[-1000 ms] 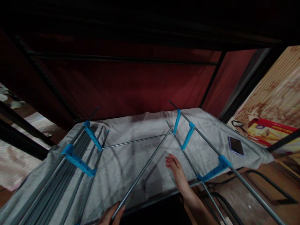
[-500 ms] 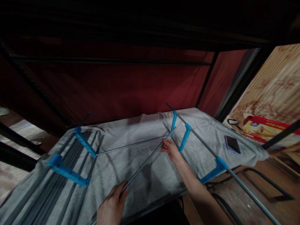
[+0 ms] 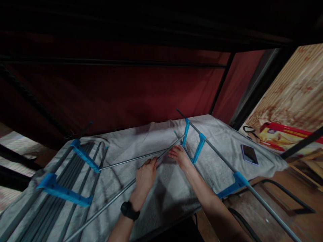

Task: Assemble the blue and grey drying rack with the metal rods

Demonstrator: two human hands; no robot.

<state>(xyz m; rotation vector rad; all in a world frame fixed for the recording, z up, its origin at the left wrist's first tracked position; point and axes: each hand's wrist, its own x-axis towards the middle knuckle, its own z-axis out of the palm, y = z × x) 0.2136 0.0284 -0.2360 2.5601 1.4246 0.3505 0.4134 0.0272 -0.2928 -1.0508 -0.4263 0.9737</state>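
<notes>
My left hand, with a black watch on the wrist, is wrapped round a long thin grey metal tube that slants from lower left to upper right. My right hand is just below the tube's far part, fingers loosely stretched out beside it; whether they touch it I cannot tell. Past that tube's end stands a side frame of grey tube with blue plastic brackets. A second thin crossbar runs behind my hands, from this frame towards a blue bracket on the left.
Several grey tubes lie side by side at the left, near another blue bracket. A grey cloth covers the surface. At the right lie a phone and a red-yellow box. Dark metal posts frame the red backing.
My left hand has slid up along the tube, closer to my right hand. My right hand's fingers have loosened from the tube. The view has shifted slightly.
</notes>
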